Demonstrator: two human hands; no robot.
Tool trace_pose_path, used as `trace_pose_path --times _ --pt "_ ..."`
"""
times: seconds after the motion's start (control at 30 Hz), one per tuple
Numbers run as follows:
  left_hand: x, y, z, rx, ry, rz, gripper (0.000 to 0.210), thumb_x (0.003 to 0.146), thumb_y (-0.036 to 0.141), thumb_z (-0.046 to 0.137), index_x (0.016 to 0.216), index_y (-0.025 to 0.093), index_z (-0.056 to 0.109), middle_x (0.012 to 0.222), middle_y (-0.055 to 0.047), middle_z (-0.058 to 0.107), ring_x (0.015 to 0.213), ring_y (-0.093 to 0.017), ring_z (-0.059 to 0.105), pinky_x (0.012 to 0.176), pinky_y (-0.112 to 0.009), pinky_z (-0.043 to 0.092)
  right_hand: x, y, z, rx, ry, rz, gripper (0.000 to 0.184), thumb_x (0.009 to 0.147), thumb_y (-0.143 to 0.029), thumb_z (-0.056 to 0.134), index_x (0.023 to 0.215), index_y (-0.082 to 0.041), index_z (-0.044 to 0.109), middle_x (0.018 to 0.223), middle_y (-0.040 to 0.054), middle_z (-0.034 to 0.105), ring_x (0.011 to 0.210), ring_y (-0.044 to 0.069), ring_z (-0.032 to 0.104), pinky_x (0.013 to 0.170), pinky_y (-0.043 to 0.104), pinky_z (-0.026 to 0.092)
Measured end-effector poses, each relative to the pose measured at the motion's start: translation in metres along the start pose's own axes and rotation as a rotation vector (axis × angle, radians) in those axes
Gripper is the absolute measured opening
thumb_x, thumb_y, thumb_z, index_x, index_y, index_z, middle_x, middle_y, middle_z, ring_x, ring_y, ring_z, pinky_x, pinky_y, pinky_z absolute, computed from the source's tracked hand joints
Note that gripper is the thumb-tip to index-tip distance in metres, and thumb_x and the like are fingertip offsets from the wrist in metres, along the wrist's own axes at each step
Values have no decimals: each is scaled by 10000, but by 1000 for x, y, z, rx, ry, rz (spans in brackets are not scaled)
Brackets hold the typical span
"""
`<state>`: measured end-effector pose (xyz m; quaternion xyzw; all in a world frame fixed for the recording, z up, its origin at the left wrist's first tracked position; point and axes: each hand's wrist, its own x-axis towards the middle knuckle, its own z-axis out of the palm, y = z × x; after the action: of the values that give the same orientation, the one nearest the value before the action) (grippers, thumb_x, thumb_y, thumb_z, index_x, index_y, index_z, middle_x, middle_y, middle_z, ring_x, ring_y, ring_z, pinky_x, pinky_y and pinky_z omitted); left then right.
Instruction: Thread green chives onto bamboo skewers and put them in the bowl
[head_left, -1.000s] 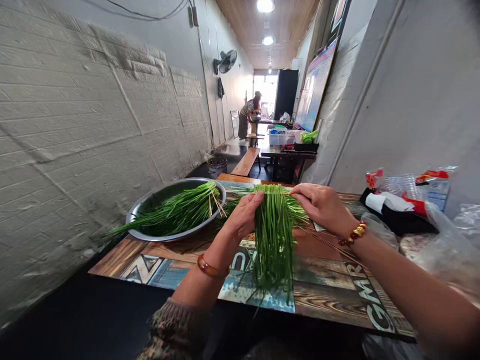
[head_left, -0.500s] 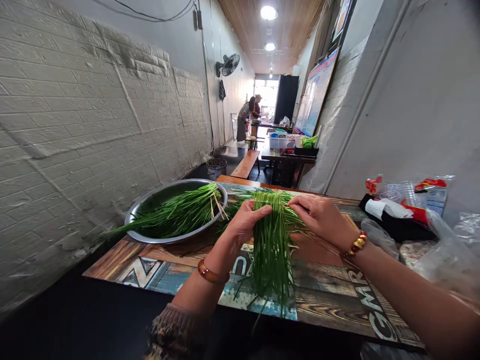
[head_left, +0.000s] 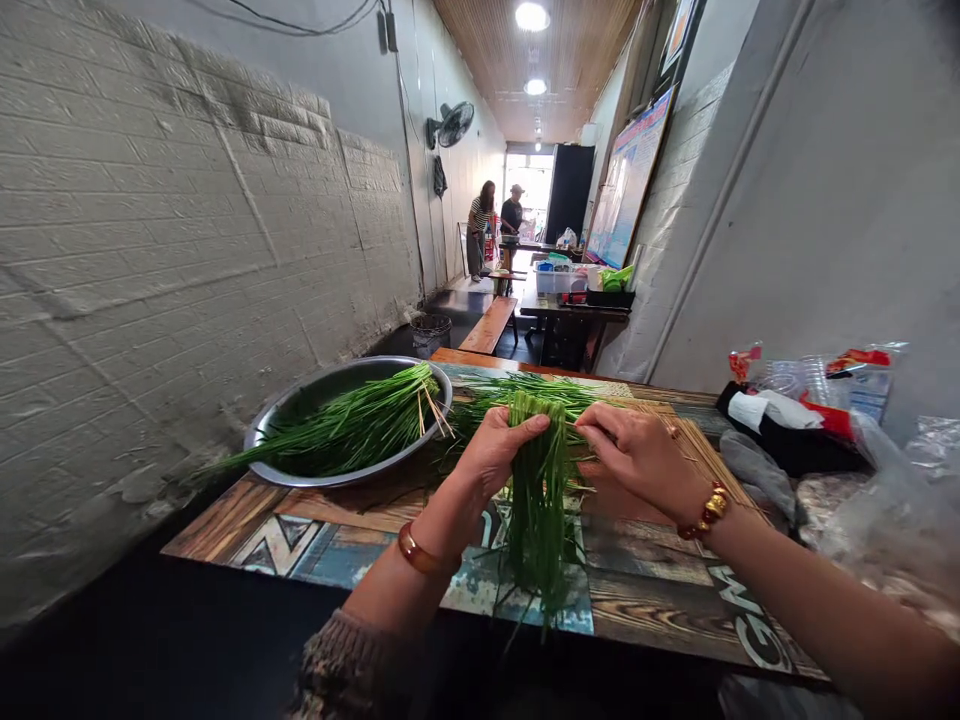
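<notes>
A bunch of garlic chives (head_left: 538, 540) hangs folded over the fingers of my left hand (head_left: 495, 448), its long ends drooping toward the table. My left thumb presses the bunch near its top. Just right of the fold, my right hand (head_left: 637, 450) pinches a thin bamboo skewer (head_left: 576, 427) whose tip points at the chives. Whether the skewer has gone through them I cannot tell. More chives (head_left: 540, 387) lie loose behind my hands. To the left, a metal basin (head_left: 304, 482) holds chive bunches (head_left: 352, 425) with skewer ends (head_left: 436, 408) sticking out.
Several bamboo skewers (head_left: 712, 455) lie on the wood-patterned tabletop (head_left: 660, 600) beyond my right wrist. Plastic bags (head_left: 862, 500) and packets crowd the right edge. Farther back are a bench (head_left: 491, 325), a table with a plastic bin (head_left: 559, 282), and two people (head_left: 480, 228) standing.
My hands stay close together at the fold, the hanging chives drawn into a narrower bunch. In the background, the two people have straightened up and stand farther apart. The view has shifted slightly.
</notes>
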<state>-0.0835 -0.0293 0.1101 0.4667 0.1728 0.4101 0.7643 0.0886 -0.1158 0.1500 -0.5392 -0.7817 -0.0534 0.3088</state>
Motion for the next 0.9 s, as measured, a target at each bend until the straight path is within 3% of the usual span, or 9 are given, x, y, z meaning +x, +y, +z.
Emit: trace_pose_path --times 0.23,0.37,0.6,0.9 --pt "1 -4 1 22 15 -10 317 592 279 863 831 111 740 759 -51 731 656 -136 654 705 -273 523 1 3 2 50 -31 32 174 929 -202 469 780 -192 559 698 15 626 655 163 588 625 281 384" --pt "-2 0 -4 36 -34 -38 318 599 297 859 821 102 742 791 -64 734 666 -136 651 695 -267 519 0 4 -2 94 -55 56 180 917 -210 475 764 -194 568 680 7 626 629 152 581 604 268 390" --pt "-2 4 -15 32 34 25 305 631 380 833 683 103 717 652 -28 684 566 -88 581 581 -208 453 -1 4 -12 68 -53 56 164 909 -211 472 793 -195 586 730 22 669 671 162 613 626 271 413" --pt "0 -4 -10 56 48 19 346 624 410 832 648 99 682 605 -4 639 533 -71 529 553 -201 407 -4 3 -5 31 5 49 177 915 -196 461 796 -199 592 711 18 665 654 163 612 625 278 404"
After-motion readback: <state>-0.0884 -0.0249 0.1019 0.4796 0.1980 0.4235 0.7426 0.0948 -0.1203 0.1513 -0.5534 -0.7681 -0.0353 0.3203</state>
